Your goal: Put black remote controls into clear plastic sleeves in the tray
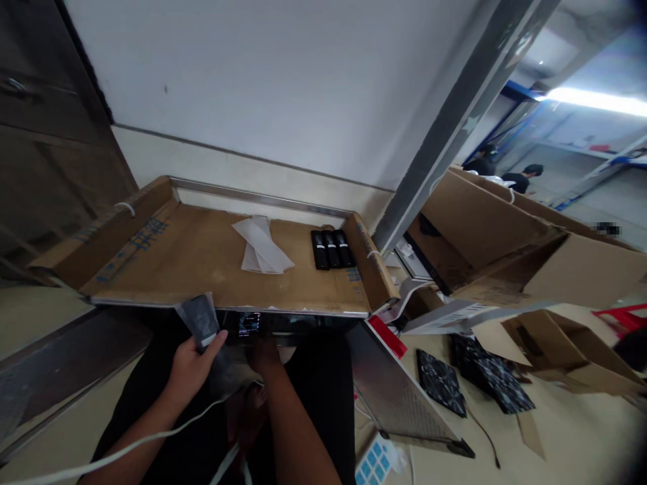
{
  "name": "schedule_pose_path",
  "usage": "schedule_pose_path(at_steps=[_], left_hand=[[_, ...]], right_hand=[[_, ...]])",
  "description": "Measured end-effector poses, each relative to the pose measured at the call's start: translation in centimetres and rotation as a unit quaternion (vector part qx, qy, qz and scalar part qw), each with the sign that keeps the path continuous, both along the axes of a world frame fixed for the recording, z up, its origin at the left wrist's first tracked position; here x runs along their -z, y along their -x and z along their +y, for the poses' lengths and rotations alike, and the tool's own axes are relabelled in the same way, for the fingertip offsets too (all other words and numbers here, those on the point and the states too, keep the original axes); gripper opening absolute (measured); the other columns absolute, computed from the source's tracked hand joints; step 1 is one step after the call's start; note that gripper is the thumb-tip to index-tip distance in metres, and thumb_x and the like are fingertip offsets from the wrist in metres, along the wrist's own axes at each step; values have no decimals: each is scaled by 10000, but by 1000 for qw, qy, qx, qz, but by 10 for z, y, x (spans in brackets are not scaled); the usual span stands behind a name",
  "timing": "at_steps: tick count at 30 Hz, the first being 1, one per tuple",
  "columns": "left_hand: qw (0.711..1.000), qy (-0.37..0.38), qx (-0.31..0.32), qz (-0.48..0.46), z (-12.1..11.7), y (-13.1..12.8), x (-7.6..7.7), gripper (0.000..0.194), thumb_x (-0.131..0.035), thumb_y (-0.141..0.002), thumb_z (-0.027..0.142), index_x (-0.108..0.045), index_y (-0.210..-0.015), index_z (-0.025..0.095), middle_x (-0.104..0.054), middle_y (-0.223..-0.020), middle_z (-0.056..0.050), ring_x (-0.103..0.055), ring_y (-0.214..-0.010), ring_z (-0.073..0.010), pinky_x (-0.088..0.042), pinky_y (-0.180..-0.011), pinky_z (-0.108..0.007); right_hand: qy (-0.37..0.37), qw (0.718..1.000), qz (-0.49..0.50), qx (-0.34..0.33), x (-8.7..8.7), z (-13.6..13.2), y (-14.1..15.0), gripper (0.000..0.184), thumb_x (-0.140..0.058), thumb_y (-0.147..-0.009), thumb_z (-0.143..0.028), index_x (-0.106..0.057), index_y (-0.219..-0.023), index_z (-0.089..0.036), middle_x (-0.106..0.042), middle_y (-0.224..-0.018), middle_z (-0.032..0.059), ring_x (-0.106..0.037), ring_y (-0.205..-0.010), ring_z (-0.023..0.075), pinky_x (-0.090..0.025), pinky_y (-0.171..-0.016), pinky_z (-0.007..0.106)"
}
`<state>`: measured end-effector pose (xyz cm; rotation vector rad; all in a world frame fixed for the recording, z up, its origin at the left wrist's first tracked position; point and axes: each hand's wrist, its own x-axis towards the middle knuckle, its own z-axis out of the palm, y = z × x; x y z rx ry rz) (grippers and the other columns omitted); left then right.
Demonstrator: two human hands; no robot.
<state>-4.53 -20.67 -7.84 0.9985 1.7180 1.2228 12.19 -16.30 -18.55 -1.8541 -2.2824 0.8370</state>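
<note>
White cable [151, 436] nearest, strung across the left arm [169, 407], quite able to snag on a lifted wrist and tug at the hold. Just beyond, in front of the near edge of the surface [202, 259], pinched between thumb and fingers of the left hand [189, 367]: dark slim piece [206, 322] with a pale label, tilted, partly in a translucent sleeve. Probably slippery, given such thin film; could slide out and drop below with too light a pinch. To the right, also below that edge, in deep shadow: right hand [263, 351], beside a lit screen [249, 325]; cannot tell gripping from empty, and liable to knock the screen if shifted blindly. Farther up, on the cardboard lining: loose crossed pile of flat translucent sleeves [263, 246], perhaps light enough to scatter at a brush of the arm. Right of these, near the cardboard side wall [374, 263]: row of three dark pieces [331, 249] with pale labels, apt to be pushed askew by a careless bump. Past the wall, large carton [485, 215]; far off, blurred, people [520, 180] in dark clothes
</note>
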Motion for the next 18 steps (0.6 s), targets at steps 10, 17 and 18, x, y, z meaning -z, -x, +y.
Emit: schedule_pose_path(at_steps=[10,17,18], left_hand=[[1000,2,-5,-4,0,-3,-9,514,-785,-576,639,-727,-688,141,-711,-653,-69,-642,-627,-232,-504,-575,-296],[1000,1,0,6,1,1,0,529,-787,-583,651,-731,-696,138,-714,-661,-74,-642,-631,-225,-507,-580,-288],[1000,1,1,6,1,1,2,531,-789,-585,652,-733,-703,137,-719,-671,-76,-646,-639,-228,-508,-581,-288]], right_hand=[[60,998,-14,35,-1,2,1,759,-643,-909,-365,-348,-1594,-226,-415,-1587,176,-370,-1476,334,-317,-1180,464],[55,996,-52,47,4,8,5,657,-558,-957,-406,-398,-1569,-229,-486,-1517,199,-440,-1410,344,-353,-1128,508],[50,996,-54,40,5,8,5,643,-561,-953,-406,-425,-1554,-222,-487,-1516,202,-434,-1412,349,-352,-1126,511]])
